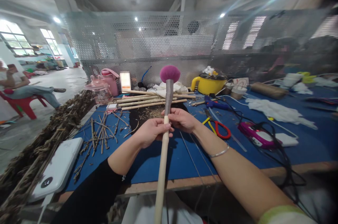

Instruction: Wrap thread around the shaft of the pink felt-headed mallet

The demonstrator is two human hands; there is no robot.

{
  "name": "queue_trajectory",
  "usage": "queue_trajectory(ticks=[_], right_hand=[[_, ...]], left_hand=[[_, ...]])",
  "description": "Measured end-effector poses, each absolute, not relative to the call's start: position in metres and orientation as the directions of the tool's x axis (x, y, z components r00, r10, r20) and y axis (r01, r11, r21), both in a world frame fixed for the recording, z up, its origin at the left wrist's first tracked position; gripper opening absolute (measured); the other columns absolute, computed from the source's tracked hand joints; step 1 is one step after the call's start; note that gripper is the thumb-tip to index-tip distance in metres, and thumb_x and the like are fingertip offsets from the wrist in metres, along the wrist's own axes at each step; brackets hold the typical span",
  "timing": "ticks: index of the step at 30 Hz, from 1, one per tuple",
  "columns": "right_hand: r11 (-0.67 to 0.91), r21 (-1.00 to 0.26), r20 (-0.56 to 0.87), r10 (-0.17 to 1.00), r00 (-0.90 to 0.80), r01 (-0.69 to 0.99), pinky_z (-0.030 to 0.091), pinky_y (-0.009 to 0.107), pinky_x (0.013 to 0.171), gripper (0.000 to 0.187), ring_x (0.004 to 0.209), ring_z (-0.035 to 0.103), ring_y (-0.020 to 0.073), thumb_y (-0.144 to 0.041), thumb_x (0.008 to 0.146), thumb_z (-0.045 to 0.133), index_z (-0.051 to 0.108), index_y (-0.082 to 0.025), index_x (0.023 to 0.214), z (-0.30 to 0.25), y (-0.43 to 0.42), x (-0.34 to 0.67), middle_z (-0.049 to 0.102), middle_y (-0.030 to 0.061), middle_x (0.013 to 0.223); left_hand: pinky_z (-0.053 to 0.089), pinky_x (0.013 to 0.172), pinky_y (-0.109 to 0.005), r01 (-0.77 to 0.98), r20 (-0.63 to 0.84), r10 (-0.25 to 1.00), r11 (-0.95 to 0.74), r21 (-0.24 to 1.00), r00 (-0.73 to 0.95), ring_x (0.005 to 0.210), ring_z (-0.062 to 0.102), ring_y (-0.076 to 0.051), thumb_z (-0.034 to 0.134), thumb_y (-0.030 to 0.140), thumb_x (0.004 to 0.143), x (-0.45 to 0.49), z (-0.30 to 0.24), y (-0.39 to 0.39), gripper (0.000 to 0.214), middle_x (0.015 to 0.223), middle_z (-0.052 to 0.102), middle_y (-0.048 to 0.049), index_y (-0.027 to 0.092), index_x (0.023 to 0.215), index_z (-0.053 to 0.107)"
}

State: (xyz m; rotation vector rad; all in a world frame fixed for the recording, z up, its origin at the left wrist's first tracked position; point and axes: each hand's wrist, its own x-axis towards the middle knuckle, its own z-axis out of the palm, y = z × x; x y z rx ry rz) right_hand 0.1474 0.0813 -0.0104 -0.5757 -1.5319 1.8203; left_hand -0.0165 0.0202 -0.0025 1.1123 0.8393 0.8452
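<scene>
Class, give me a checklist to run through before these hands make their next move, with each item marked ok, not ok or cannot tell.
1. Left hand gripping the pale stick: ok.
2. Right hand at the joint between stick and grey stem: ok.
3. Purple head at the top of the grey stem: ok.
4. Joint fully secured: cannot tell; fingers partly cover it.
5. Red-and-yellow-handled tool apart from both hands: ok, on the blue cloth.
6. Loose twigs gathered neatly: not ok, scattered left.
</scene>
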Motion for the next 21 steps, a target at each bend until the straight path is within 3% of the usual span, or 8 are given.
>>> queue_trajectory(ticks=[3,6,9,13,21], right_hand=[[-0.111,-0.968,0.083,0.705,-0.705,-0.224,0.023,0.016,0.037,0.032,0.040,0.039,0.0042,-0.034,0.069,0.067,0.053,-0.014,0.091,-0.0104,0.0793,0.1475,0.050,-0.0038,0.055],[-0.067,-0.984,0.069,0.717,-0.694,-0.167,0.021,0.016,0.036,0.027,0.039,0.038,0.0039,-0.033,0.068,0.068,0.050,-0.014,0.076,-0.0129,0.0790,0.1450,0.049,-0.0040,0.052],[-0.002,-0.996,0.056,0.763,-0.644,-0.089,0.014,0.017,0.033,0.027,0.035,0.030,0.0016,-0.032,0.067,0.068,0.049,-0.014,0.073,-0.0150,0.0802,0.1418,0.051,-0.0043,0.052],[0.020,-0.997,0.060,0.784,-0.618,-0.072,0.011,0.018,0.033,0.030,0.033,0.024,0.0007,-0.033,0.065,0.069,0.049,-0.014,0.076,-0.0130,0.0796,0.1394,0.050,-0.0058,0.052],[-0.048,-0.993,0.035,0.753,-0.657,-0.108,0.011,0.017,0.032,0.032,0.033,0.023,0.0006,-0.036,0.066,0.069,0.047,-0.014,0.076,-0.0135,0.0797,0.1430,0.049,-0.0059,0.052]], left_hand=[[0.050,0.067,-0.025,-0.200,-0.145,0.845,0.283,0.938,0.515,0.078,0.063,-0.015,0.068,0.031,0.069,-0.0172,0.0001,0.0182,0.031,0.095,0.064,-0.0117,0.011,0.091,0.059],[0.049,0.064,-0.026,-0.138,-0.211,0.813,0.334,0.932,0.542,0.079,0.063,-0.017,0.066,0.036,0.070,-0.0176,-0.0010,0.0177,0.034,0.095,0.063,-0.0132,0.011,0.093,0.059],[0.046,0.052,-0.024,-0.007,-0.251,0.873,0.280,0.960,0.418,0.061,0.059,-0.013,0.066,0.045,0.066,-0.0163,-0.0058,0.0195,0.038,0.074,0.061,-0.0057,0.012,0.083,0.056],[0.042,0.048,-0.021,0.046,-0.164,0.940,0.157,0.986,0.299,0.047,0.047,-0.007,0.073,0.045,0.056,-0.0151,-0.0097,0.0218,0.040,0.053,0.047,0.0048,0.013,0.069,0.052],[0.049,0.061,-0.026,-0.059,-0.184,0.900,0.225,0.973,0.395,0.061,0.059,-0.012,0.073,0.039,0.059,-0.0165,-0.0054,0.0207,0.037,0.071,0.062,-0.0055,0.011,0.077,0.059]])
